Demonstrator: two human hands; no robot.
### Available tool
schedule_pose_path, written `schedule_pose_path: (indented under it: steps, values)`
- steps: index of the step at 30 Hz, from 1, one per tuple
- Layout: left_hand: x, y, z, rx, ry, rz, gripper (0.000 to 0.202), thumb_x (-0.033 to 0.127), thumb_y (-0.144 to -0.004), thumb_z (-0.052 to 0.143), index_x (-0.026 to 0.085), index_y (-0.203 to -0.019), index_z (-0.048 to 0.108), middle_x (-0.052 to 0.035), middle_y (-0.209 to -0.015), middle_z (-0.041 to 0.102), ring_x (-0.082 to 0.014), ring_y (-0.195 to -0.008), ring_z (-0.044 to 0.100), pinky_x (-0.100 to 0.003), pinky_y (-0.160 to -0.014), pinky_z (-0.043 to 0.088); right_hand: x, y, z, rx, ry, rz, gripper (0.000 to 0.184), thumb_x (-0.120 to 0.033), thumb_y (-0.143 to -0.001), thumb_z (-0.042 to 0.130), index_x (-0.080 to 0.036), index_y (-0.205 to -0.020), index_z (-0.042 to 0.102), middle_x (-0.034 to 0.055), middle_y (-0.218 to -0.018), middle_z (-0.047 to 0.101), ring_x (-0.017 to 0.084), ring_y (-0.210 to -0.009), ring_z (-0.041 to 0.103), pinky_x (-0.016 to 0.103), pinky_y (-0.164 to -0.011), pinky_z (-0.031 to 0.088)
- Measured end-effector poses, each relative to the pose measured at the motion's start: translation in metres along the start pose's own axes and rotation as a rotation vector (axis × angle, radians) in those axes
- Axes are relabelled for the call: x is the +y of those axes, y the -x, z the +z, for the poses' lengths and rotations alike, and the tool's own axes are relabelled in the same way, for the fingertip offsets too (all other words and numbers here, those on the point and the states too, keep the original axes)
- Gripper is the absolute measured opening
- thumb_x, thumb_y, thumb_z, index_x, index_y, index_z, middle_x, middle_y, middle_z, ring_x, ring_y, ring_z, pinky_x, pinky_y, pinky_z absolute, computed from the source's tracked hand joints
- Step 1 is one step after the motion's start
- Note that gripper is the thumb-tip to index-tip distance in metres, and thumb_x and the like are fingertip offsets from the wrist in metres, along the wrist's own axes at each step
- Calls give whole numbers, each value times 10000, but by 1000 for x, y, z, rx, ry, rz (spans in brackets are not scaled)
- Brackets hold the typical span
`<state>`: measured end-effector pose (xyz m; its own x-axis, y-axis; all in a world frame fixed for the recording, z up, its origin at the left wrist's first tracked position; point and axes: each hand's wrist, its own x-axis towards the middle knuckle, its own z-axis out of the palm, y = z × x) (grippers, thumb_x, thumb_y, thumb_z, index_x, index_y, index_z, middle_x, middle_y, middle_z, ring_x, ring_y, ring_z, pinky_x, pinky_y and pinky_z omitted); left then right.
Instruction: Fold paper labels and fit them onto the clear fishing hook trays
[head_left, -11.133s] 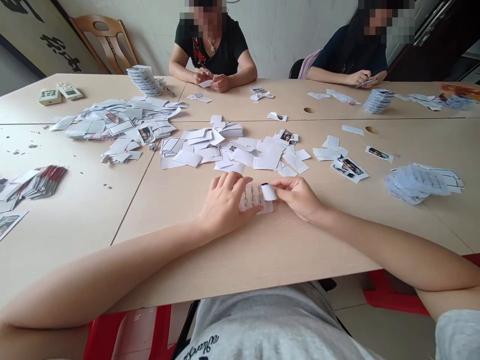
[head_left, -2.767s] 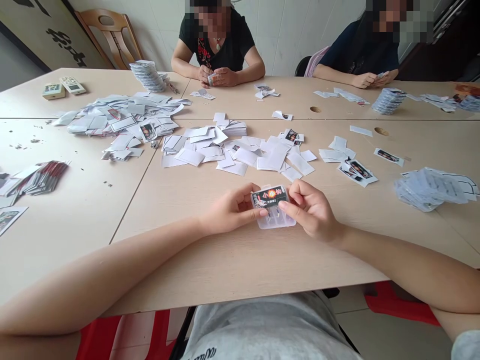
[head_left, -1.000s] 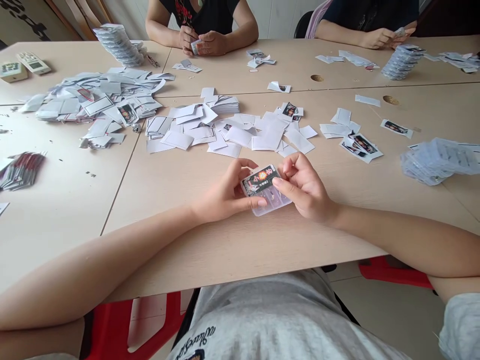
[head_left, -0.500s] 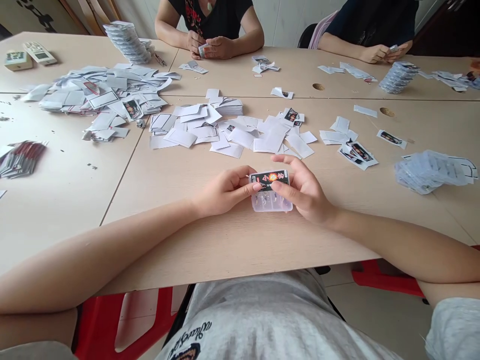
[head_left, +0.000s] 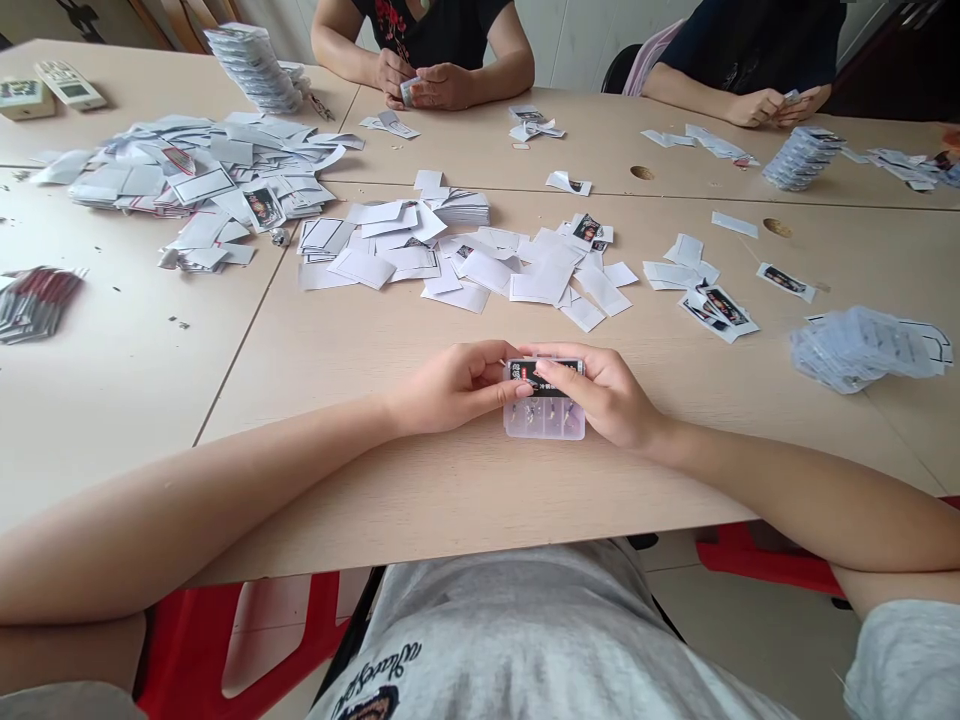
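A small clear plastic compartment box (head_left: 545,422) is held up over the near part of the table, in front of my body. A black printed label covers its upper half, and tiny metal pieces show through the lower compartments. My left hand (head_left: 466,385) grips the box's left side, its thumb lying on the label's lower edge. From the right, my right hand (head_left: 616,392) holds the box, its thumb pressed across the label and its fingers over the top edge. The undersides of the fingers are hidden behind the box.
Loose white paper slips (head_left: 480,260) lie beyond my hands, with a bigger heap (head_left: 202,165) at left. Clear boxes (head_left: 862,350) are piled at right; a taller stack (head_left: 255,70) stands at the back. Two people sit opposite, one person's hands (head_left: 427,85) holding a small box.
My right hand's fingers have come down from a raised position onto the box's top edge. Its thumb has slid left over the label, and the box sits slightly lower in view.
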<state>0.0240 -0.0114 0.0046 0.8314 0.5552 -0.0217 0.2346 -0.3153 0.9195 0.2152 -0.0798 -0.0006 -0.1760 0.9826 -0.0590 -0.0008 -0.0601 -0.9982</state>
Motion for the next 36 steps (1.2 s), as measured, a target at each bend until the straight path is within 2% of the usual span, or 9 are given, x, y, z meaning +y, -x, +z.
schedule_pose_path:
  steps: [3, 7, 11, 15, 18, 26, 28, 33, 36]
  values:
    - [-1, 0, -1, -20, -13, -2, 336, 433, -870, 533, 111, -966, 539, 66, -549, 358, -55, -483, 290, -199, -439, 221, 0, -1, -1, -13, -15, 38, 384, -402, -867, 557, -157, -1151, 641, 65, -1004, 694, 214, -944, 633, 320, -763, 504]
    - [-1, -1, 0, -23, 5, 12, 350, 427, -873, 528, 115, -1031, 539, 26, -611, 478, -74, -529, 403, -199, -466, 286, -2, 1, -3, -14, -9, 74, 384, -387, -885, 488, -183, -1169, 647, 57, -1036, 685, 216, -880, 630, 278, -586, 467]
    - [0, -1, 1, 4, 67, 5, 388, 451, -836, 574, 116, -1032, 560, -1, -651, 548, -98, -564, 484, -204, -484, 348, -2, 1, -5, -4, -10, 72, 386, -408, -878, 476, -227, -1168, 655, 47, -1083, 669, 202, -784, 616, 279, -503, 425]
    - [4, 0, 2, 6, 157, 19, 373, 468, -842, 557, 123, -982, 580, -24, -732, 597, -108, -622, 520, -215, -540, 401, -3, 2, -4, -46, 4, 90, 428, -447, -900, 454, -212, -1216, 621, 49, -817, 665, 153, -577, 542, 268, -432, 354]
    - [5, -1, 0, 41, 146, 32, 366, 459, -898, 464, 120, -835, 586, -23, -743, 581, -106, -661, 498, -224, -597, 406, -3, 3, -3, -85, 35, 89, 481, -486, -907, 440, -180, -1244, 592, 8, -590, 554, 114, -439, 423, 258, -402, 293]
    - [3, -3, -1, 148, 84, -47, 412, 489, -897, 455, 112, -796, 586, -18, -709, 564, -113, -655, 496, -233, -606, 404, -1, -1, -2, -106, 20, 24, 629, -628, -892, 355, -156, -1255, 555, -37, -460, 420, 114, -407, 387, 251, -401, 295]
    - [4, -2, 1, 158, 133, -40, 406, 481, -899, 459, 117, -762, 574, -9, -699, 566, -103, -644, 492, -225, -606, 400, -2, -2, -1, -88, 4, 35, 580, -606, -893, 386, -159, -1200, 593, -27, -488, 459, 104, -399, 373, 248, -383, 277]
    - [6, 0, 2, 103, 358, 5, 446, 460, -941, 379, 118, -715, 555, -3, -673, 566, -93, -626, 495, -237, -651, 422, -2, -2, 2, -69, -6, 49, 450, -512, -921, 421, -167, -1113, 637, 47, -800, 648, 70, -407, 379, 243, -356, 240]
    - [5, 1, 0, 58, 401, 2, 349, 425, -909, 479, 113, -776, 559, -9, -714, 571, -99, -659, 515, -239, -653, 422, -1, -2, 1, -60, -22, 42, 456, -527, -917, 419, -175, -1115, 632, 36, -751, 627, 69, -400, 369, 240, -353, 237]
